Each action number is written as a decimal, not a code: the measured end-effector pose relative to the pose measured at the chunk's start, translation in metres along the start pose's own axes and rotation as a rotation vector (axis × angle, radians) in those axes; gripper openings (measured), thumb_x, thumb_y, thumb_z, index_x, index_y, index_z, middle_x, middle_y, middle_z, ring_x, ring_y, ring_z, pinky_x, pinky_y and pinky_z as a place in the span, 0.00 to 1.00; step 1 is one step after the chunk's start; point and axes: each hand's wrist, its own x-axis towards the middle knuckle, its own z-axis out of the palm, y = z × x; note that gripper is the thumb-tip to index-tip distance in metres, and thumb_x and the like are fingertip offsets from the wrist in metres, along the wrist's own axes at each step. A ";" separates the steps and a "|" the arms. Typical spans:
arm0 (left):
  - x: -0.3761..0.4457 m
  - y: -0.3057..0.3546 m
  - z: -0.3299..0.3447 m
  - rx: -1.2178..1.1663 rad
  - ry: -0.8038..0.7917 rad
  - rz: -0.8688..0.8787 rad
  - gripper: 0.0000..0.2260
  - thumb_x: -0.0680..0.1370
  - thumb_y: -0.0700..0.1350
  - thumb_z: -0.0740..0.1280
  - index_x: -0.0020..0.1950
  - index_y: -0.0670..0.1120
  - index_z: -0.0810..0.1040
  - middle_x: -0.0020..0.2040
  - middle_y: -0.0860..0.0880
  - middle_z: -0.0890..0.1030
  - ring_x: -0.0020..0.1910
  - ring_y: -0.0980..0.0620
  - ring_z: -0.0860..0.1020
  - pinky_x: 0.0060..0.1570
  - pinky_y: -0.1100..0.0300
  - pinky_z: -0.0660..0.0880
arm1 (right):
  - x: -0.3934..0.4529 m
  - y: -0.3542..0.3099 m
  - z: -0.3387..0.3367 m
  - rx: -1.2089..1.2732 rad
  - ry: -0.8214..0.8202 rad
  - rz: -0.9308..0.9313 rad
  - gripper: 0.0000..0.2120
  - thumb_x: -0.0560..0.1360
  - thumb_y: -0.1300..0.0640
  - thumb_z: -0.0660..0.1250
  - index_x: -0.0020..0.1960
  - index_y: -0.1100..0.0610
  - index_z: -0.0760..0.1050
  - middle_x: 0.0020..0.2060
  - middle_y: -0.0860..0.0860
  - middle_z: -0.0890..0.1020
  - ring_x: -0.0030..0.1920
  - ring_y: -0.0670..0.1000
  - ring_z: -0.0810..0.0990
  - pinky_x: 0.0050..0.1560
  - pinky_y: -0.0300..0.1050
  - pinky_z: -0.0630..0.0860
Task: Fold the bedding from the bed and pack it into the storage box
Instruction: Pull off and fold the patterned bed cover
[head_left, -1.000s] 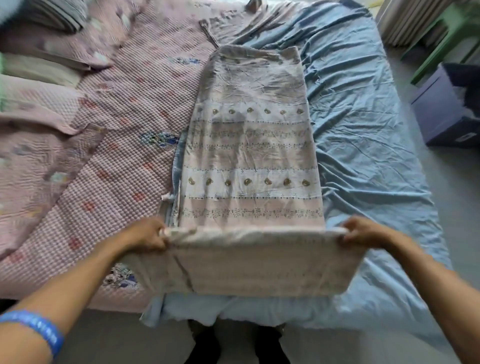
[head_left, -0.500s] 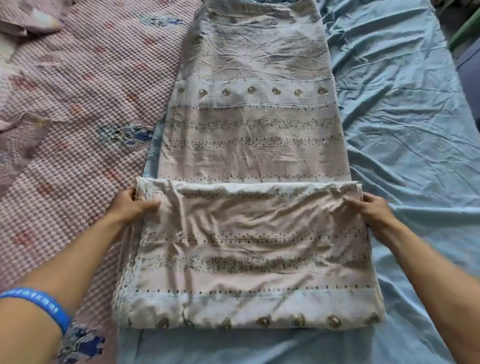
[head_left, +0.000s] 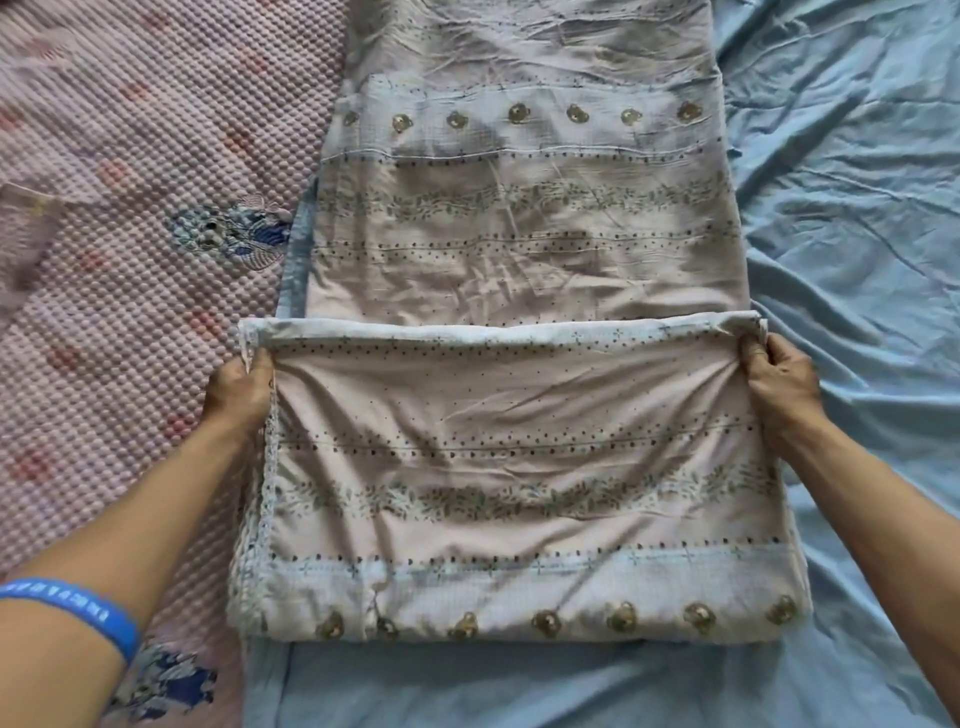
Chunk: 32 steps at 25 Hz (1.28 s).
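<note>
Both hands grip the far corners of the folded-over flap of a pale printed sheet (head_left: 519, 457). The left hand (head_left: 236, 389) pinches the flap's left corner, fingers curled round the edge, thumb side against the cloth. The right hand (head_left: 779, 384) holds the right corner the same way, fingers bunched over the hem. Between the two hands the flap's far edge runs straight across, slightly slack, with creases sagging toward the middle.

Nearer the person than the hands, the flap lies flat on the layer beneath, ending in a fold lined with a row of small brown motifs. Beyond the hands, the rest of the sheet stretches away as a long strip, wrinkled, with bands of dots and leaves.

A blue wristband (head_left: 78, 613) circles the left forearm.

Left of the left hand lies a pink quilt (head_left: 130, 208) with a bubbled texture and a blue embroidered patch. Right of the right hand, and under the sheet's near end, spreads a rumpled light-blue bedsheet (head_left: 857, 234).

No container shows in view.
</note>
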 end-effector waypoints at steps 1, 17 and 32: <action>-0.002 0.005 -0.002 0.083 0.110 0.029 0.13 0.83 0.50 0.55 0.51 0.42 0.73 0.45 0.42 0.76 0.46 0.42 0.74 0.42 0.56 0.69 | 0.000 -0.001 -0.001 -0.118 0.105 -0.005 0.10 0.80 0.49 0.60 0.49 0.53 0.77 0.43 0.51 0.80 0.47 0.57 0.79 0.45 0.46 0.72; -0.109 -0.042 0.048 0.675 -0.102 0.681 0.31 0.82 0.58 0.47 0.80 0.47 0.41 0.80 0.46 0.39 0.79 0.46 0.40 0.76 0.42 0.43 | -0.134 0.013 0.096 -0.909 -0.089 -0.562 0.31 0.81 0.43 0.46 0.80 0.53 0.45 0.80 0.56 0.46 0.79 0.58 0.44 0.77 0.62 0.42; -0.168 -0.151 -0.023 0.812 -0.132 0.572 0.34 0.77 0.41 0.54 0.80 0.43 0.40 0.79 0.45 0.36 0.78 0.45 0.38 0.74 0.49 0.30 | -0.222 0.111 -0.014 -0.888 0.007 -0.377 0.34 0.75 0.50 0.52 0.79 0.58 0.55 0.78 0.60 0.57 0.76 0.63 0.57 0.76 0.61 0.48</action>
